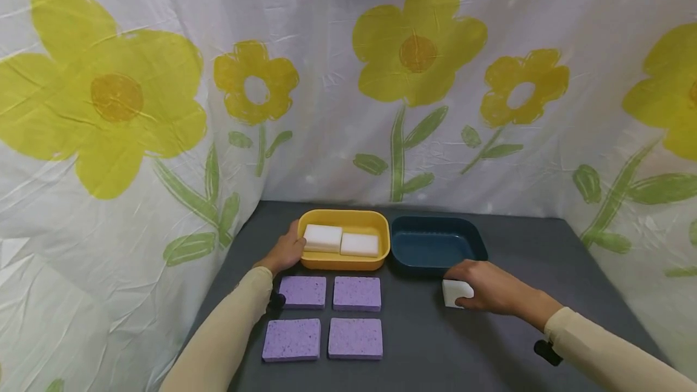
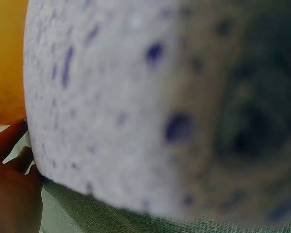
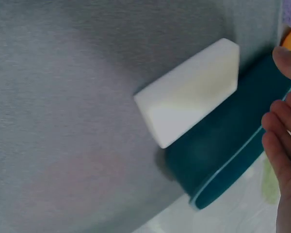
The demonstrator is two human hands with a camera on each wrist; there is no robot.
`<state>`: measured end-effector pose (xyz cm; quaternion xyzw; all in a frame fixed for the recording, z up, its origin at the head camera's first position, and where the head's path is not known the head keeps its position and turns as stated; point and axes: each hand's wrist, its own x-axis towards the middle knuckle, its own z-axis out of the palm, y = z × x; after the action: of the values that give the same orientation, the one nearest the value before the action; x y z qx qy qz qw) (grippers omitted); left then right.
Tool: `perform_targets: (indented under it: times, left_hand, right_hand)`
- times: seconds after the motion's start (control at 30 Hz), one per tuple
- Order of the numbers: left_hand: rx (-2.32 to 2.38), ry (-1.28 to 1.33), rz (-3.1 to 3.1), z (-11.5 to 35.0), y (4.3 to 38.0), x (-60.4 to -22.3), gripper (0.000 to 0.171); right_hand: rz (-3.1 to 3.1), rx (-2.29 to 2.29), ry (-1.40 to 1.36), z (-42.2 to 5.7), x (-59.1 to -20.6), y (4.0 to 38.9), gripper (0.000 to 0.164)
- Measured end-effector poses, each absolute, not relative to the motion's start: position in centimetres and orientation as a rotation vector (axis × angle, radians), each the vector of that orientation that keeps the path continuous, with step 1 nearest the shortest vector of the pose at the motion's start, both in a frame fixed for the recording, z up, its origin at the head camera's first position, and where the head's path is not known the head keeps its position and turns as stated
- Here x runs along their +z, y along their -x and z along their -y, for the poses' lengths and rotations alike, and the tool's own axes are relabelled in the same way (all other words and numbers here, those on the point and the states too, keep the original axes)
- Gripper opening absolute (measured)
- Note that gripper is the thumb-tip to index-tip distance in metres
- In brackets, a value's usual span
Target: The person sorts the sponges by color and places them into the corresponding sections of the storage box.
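Observation:
My left hand [image 1: 287, 250] grips the left side of a yellow tub [image 1: 344, 265], partly covering its rim. Two white sponges [image 1: 322, 238] lie side by side inside. In the left wrist view, a blurred purple sponge [image 2: 102, 107] hides the fingertips of that hand [image 2: 14, 179]. My right hand [image 1: 484, 286] is over another white sponge [image 1: 451, 293], in front of a dark blue tub [image 1: 435, 256]. The right wrist view shows this sponge [image 3: 189, 94] on the table against the tub, apart from the relaxed fingers of my right hand [image 3: 288, 121].
Several purple sponges [image 1: 355, 339] lie in two rows on the dark grey table [image 1: 419, 343] before the yellow tub. A white curtain [image 1: 321, 150] with yellow flowers hangs around the table's back and sides.

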<state>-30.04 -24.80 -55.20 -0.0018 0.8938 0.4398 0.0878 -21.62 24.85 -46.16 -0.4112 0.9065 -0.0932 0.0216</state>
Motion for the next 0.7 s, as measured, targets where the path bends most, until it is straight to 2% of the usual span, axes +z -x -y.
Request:
perform_targets:
  times: [0.2,0.7]
  left_hand:
    - [1.299,0.018,-2.654,24.8,30.0,-55.3,0.066]
    - [1.268,0.028,-2.654,24.6,29.8,-54.9,0.067]
  right_hand:
    - [-2.834,-0.268,1.227,-26.2,-47.1,21.2,0.049]
    - [-2.915,-0.168,1.057,-28.1,-49.8,21.5,0.048]
